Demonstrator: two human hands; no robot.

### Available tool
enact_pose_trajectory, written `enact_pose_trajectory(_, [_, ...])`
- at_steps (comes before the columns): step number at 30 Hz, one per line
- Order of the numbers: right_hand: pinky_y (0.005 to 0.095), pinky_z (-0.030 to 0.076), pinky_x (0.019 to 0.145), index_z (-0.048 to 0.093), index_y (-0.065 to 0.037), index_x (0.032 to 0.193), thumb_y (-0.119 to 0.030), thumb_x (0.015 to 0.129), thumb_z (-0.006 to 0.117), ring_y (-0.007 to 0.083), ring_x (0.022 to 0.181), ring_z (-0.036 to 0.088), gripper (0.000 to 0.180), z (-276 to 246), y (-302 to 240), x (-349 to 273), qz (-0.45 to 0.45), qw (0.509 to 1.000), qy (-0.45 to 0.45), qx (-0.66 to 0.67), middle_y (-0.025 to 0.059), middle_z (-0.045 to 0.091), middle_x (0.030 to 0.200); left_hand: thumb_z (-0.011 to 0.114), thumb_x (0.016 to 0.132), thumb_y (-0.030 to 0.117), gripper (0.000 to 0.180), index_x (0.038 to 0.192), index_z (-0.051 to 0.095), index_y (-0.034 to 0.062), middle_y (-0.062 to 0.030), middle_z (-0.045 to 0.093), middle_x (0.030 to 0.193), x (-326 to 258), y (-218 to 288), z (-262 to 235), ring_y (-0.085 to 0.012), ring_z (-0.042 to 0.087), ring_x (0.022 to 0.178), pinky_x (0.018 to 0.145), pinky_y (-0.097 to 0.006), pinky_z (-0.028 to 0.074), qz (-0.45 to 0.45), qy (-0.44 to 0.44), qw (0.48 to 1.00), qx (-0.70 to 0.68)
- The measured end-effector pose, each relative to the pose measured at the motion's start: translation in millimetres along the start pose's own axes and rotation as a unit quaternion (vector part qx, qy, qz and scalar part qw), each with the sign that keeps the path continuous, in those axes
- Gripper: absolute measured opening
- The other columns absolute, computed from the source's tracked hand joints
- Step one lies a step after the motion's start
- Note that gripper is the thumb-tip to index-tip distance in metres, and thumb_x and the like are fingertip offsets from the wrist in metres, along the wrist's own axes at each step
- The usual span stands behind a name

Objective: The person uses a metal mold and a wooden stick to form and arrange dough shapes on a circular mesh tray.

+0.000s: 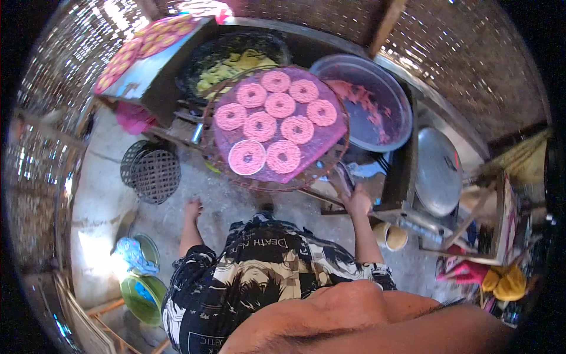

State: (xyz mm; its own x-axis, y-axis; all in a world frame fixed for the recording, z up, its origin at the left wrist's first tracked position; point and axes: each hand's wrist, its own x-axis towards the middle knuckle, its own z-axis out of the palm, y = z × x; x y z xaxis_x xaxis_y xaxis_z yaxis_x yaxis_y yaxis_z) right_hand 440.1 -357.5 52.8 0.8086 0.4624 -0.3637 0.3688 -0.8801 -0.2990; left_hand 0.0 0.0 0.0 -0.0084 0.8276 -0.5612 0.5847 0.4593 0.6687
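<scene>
Rustic outdoor kitchen, probably — woven bamboo walls [471, 53], frying wok [236, 59], tray of pink rings [274, 127]

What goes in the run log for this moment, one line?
right hand: gripping rim of round woven tray | tray: purple cloth, nine pink rings | left hand: free, hanging near dark basket
</scene>
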Motion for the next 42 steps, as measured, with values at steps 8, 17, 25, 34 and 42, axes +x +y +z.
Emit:
enact_pose_trajectory(8, [0.0436,0.038,0.082,0.039,-0.007,0.122,-0.039,0.064,0.065,0.0348,0.097,0.046,0.071,-16,36,-21,-0.113,0.959,0.237,-0.106,0.0169,0.048,0.108,0.049,0.081,0.029,0.022,0.087,0.054,0.0084,-0.0035,0.059,0.072,-68,-104,63,-0.0133,0.055,0.064,0.051,-0.029,0.042,-0.007,-0.181,0.956,0.229])
enact_pose_trajectory(17, [0.0452,0.033,0.088,0.045,-0.005,0.115,-0.038,0.072,0.059,0.0344,0.103,0.042,0.057,-24,41,-41,-0.184,0.891,0.411,-0.051,0.0166,0.047,0.111,0.054,0.073,0.027,0.029,0.094,0.055,0.0059,-0.0063,0.06,0.073,-26,-213,23,-0.0193,0.058,0.066,0.06,-0.033,0.045,0.03,-0.126,0.932,0.34])
enact_pose_trajectory(25, [0.0464,0.027,0.091,0.048,-0.004,0.108,-0.03,0.075,0.057,0.0324,0.105,0.04,0.043,-16,-5,-75,-0.246,0.868,0.424,-0.078,0.014,0.047,0.111,0.051,0.077,0.036,0.035,0.095,0.056,0.0057,-0.0192,0.058,0.093,-11,-113,43,-0.0295,0.056,0.085,0.072,-0.04,0.045,0.078,-0.135,0.943,0.295])
enact_pose_trajectory(34, [0.0423,0.035,0.074,0.059,-0.011,0.096,-0.027,0.074,0.057,0.0296,0.086,0.047,0.027,47,-58,-132,-0.109,0.895,0.425,-0.08,0.0102,0.053,0.093,0.055,0.073,0.04,0.044,0.103,0.055,0.0072,-0.017,0.059,0.095,41,89,-5,-0.0312,0.055,0.09,0.078,-0.039,0.043,0.249,0.024,0.955,0.161])
enact_pose_trajectory(42, [0.0416,0.036,0.07,0.061,-0.01,0.084,-0.023,0.07,0.058,0.0287,0.08,0.048,0.019,85,-115,-145,-0.171,0.954,0.248,-0.001,0.0097,0.053,0.081,0.062,0.058,0.044,0.044,0.08,0.063,0.0057,-0.0129,0.062,0.083,127,213,77,-0.0267,0.059,0.079,0.071,-0.033,0.046,0.294,-0.06,0.891,0.341])
